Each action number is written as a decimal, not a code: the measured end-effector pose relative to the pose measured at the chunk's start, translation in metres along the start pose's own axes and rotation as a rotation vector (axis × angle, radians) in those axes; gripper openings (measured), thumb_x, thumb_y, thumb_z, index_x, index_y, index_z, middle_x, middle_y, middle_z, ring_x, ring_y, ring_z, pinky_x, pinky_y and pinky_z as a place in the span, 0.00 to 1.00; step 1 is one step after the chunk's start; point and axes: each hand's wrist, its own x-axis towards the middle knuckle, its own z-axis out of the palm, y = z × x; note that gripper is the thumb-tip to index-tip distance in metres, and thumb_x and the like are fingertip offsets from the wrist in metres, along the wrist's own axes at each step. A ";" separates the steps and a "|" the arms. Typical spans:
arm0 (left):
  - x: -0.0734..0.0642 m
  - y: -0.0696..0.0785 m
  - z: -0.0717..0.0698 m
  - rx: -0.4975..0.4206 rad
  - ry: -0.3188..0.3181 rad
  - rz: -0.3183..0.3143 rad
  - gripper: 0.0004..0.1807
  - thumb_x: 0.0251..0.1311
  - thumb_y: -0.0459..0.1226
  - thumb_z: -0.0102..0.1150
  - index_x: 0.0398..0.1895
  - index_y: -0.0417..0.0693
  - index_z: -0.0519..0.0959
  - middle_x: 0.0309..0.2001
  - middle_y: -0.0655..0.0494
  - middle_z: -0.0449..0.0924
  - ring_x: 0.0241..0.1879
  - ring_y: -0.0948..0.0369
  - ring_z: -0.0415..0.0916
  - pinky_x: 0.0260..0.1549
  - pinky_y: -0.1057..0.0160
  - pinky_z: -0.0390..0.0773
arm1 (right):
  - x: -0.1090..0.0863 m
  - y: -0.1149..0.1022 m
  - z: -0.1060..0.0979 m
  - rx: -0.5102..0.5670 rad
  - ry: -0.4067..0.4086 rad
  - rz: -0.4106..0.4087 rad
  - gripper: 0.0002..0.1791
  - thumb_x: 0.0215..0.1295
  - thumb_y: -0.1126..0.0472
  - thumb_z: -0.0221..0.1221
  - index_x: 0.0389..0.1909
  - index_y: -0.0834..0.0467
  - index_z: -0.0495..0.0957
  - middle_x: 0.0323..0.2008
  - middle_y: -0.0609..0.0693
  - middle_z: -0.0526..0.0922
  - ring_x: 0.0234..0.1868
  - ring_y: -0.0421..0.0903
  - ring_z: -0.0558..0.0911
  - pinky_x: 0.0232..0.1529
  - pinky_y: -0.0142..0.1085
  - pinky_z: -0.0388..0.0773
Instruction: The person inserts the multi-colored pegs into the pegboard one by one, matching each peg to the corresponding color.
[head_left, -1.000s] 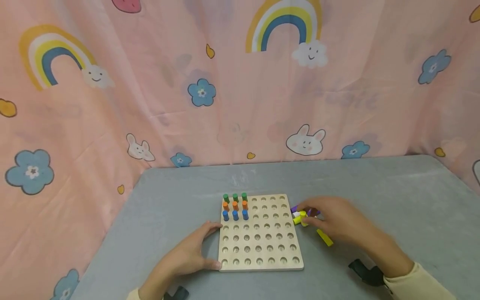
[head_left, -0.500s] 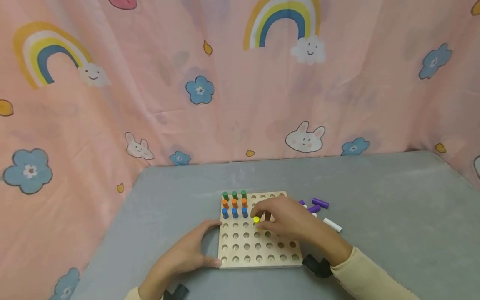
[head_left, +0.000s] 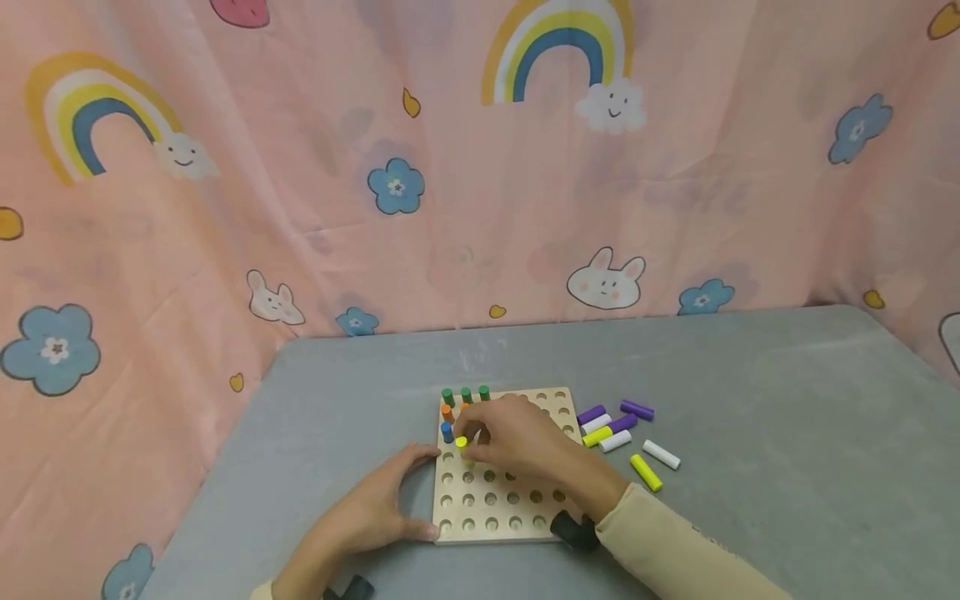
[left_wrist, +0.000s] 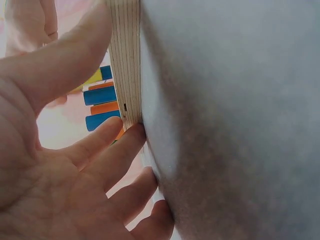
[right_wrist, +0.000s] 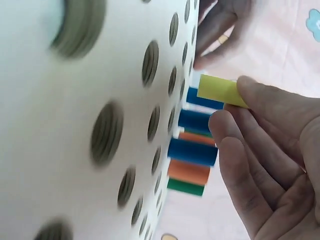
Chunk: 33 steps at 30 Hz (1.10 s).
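My right hand (head_left: pixel 517 433) pinches a yellow peg (right_wrist: pixel 220 90) between thumb and fingers, over the left part of the wooden pegboard (head_left: pixel 491 525). In the right wrist view the peg's free end is clear of the board, beside a row of blue pegs (right_wrist: pixel 193 151). Green pegs (head_left: pixel 466 393) stand in the board's back row, with an orange peg (head_left: pixel 447 412) and others in front, partly covered by my right hand. My left hand (head_left: pixel 375 508) spreads along the board's left side, thumb near the front corner. Its fingertips (left_wrist: pixel 135 132) touch the board's edge.
Loose purple pegs (head_left: pixel 637 410), white pegs (head_left: pixel 662 454) and yellow pegs (head_left: pixel 646 472) lie on the grey table (head_left: pixel 780 433) to the right of the board. A pink patterned curtain (head_left: pixel 480 208) hangs behind the table.
From the loose pegs at the right, my right hand has carried a yellow peg leftward across the board, to just in front of the blue row. My left hand stays at the board's side.
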 end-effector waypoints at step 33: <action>0.001 -0.002 0.000 -0.015 -0.011 0.004 0.53 0.34 0.48 0.82 0.69 0.59 0.66 0.72 0.52 0.69 0.75 0.42 0.58 0.70 0.34 0.57 | 0.016 -0.009 0.016 -0.041 -0.064 0.049 0.08 0.61 0.60 0.67 0.41 0.47 0.86 0.36 0.40 0.88 0.37 0.33 0.83 0.41 0.29 0.80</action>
